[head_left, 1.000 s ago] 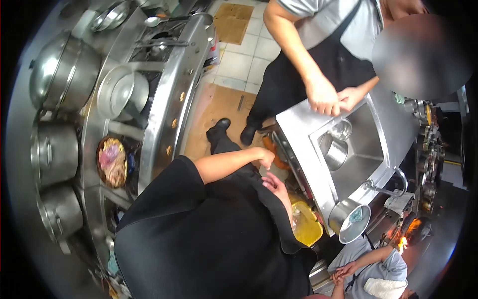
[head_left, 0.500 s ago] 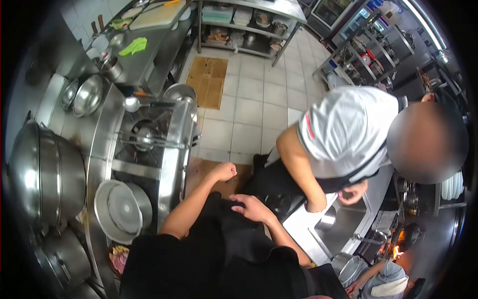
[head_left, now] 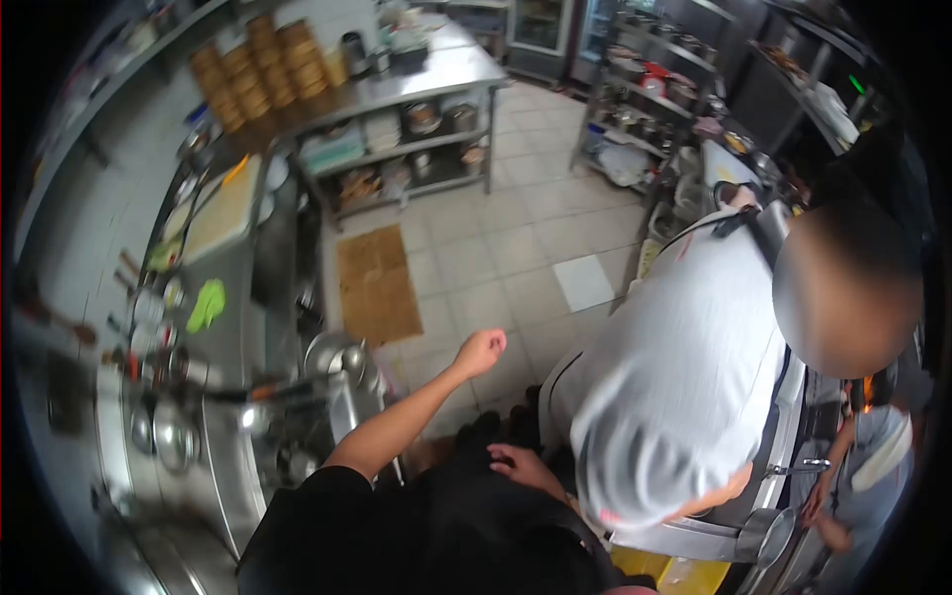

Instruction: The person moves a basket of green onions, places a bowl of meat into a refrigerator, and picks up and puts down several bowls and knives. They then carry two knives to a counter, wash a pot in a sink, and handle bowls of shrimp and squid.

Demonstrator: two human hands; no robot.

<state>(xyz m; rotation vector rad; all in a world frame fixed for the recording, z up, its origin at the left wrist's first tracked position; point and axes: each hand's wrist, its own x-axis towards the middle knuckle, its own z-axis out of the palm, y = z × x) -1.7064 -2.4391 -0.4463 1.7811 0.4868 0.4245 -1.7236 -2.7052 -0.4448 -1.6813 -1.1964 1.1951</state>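
My left hand (head_left: 483,352) is held out in front of my body above the tiled floor, its fingers curled into a loose fist with nothing showing in it. Lower down, close to my black apron (head_left: 446,516), my right hand (head_left: 526,468) is partly opened, its fingers bent and a little apart, and I see no object in it. A co-worker in a light grey shirt (head_left: 674,387) stands just right of my right hand.
At left are a stove (head_left: 297,446) with pans, and a steel counter (head_left: 228,278) with a cutting board (head_left: 226,213) and a green cloth (head_left: 206,304). Cardboard (head_left: 379,283) lies on the floor. A sink faucet (head_left: 801,466) and a second co-worker (head_left: 873,476) are at right.
My view has swung up and toward the far shelves, where steamer baskets now show. The nearer co-worker has turned and leans with an arm stretched toward the back. My left hand remains closed.
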